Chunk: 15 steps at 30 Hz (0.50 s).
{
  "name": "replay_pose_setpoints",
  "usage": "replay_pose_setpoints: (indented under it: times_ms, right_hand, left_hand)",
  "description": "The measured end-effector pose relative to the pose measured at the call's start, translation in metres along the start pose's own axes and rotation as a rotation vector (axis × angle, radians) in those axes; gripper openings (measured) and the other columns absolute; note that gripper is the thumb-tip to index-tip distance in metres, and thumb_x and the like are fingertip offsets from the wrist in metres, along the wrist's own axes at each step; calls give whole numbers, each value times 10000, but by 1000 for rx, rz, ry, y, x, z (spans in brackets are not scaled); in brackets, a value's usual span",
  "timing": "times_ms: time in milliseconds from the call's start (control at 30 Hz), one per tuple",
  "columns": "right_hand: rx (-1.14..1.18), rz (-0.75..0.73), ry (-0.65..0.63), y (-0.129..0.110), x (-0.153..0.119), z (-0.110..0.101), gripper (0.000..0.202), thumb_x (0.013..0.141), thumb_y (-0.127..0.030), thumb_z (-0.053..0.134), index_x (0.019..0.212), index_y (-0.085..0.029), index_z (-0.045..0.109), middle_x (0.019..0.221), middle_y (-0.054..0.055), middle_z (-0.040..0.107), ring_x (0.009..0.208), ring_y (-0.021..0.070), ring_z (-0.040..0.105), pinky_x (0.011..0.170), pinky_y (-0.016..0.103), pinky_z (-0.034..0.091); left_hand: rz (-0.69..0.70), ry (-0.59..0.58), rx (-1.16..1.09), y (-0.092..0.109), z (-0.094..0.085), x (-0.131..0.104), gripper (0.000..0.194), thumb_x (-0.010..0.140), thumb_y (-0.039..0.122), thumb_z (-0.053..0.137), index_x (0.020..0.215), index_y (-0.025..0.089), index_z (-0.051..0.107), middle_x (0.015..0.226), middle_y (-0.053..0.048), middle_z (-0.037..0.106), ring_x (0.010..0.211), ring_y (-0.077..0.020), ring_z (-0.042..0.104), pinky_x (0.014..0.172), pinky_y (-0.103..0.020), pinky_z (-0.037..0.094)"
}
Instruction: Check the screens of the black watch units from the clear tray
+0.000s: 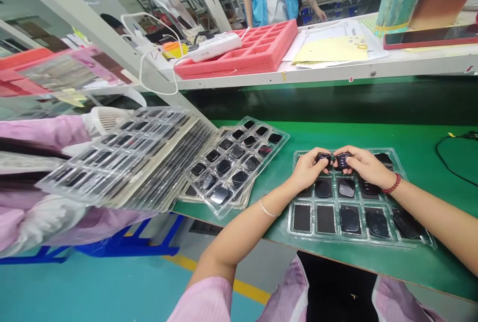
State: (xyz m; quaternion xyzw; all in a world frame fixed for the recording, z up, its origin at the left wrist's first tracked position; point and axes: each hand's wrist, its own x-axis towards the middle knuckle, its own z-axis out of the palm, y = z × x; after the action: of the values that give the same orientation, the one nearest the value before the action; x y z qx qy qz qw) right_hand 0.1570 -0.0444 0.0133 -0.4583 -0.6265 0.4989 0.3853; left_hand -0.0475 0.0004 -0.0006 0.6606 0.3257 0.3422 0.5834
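Note:
Above the back row of a clear plastic tray (396, 162), my two hands are close together. My left hand (308, 167) pinches a small black smartwatch body (323, 157) between thumb and fingers. A second black smartwatch body (342, 161), with faint pale marks on its face, is gripped by my right hand (368, 166). The two pieces are nearly side by side, with a small gap. In the tray's pockets are dark rectangles and black rounded squares, such as a watch face (350, 219) in the front row. My hands cover part of the back row.
Left of my tray, another tray (239, 152) of black watch faces rests on more trays. A co-worker's gloved hand (108, 120) is at a tall tray stack (149, 162). The shelf (328, 70) holds pink foam (276, 46), papers and a phone. A black cable (448, 162) lies right.

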Motion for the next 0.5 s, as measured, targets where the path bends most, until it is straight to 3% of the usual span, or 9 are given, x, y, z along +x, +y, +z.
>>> replay_pose_setpoints:
  times_ms: [100,200,300,400,500]
  right_hand:
    - [-28,-12,13,-2,0,3,300,820,-255,562,1097,-141,581,917,69,658,768,161,611,676,295,528]
    - [-26,-50,15,-4,0,4,348,771,-203,572,1114,-145,566,961,61,648,789,151,609,727,296,523]
    - [-19,-35,-2,-4,1,2,385,766,-200,543,1147,-152,549,1019,69,636,792,153,618,707,299,529]
    - [-31,-2,-24,-2,0,0,347,803,-222,497,1140,-156,549,1014,76,641,760,155,625,654,297,529]
    - [-19,-22,-24,-1,0,0,388,791,-202,514,1175,-154,541,1047,82,645,798,155,640,727,310,552]
  left_hand:
    - [-60,33,11,0,0,1,335,875,184,431,1180,143,565,825,-29,647,635,-100,609,538,-192,440]
    - [-40,41,-16,-1,1,1,448,750,88,503,1191,152,550,887,-30,663,744,-117,633,647,-209,496]
    - [31,61,12,-2,3,1,437,713,113,604,1146,143,565,1000,-58,665,852,-145,644,749,-245,522]
    - [32,52,52,-1,3,0,332,781,181,584,1108,129,579,931,-55,658,716,-118,621,695,-255,517]
    - [18,51,52,1,2,-1,372,770,152,578,1141,138,563,929,-51,659,718,-117,618,680,-242,509]
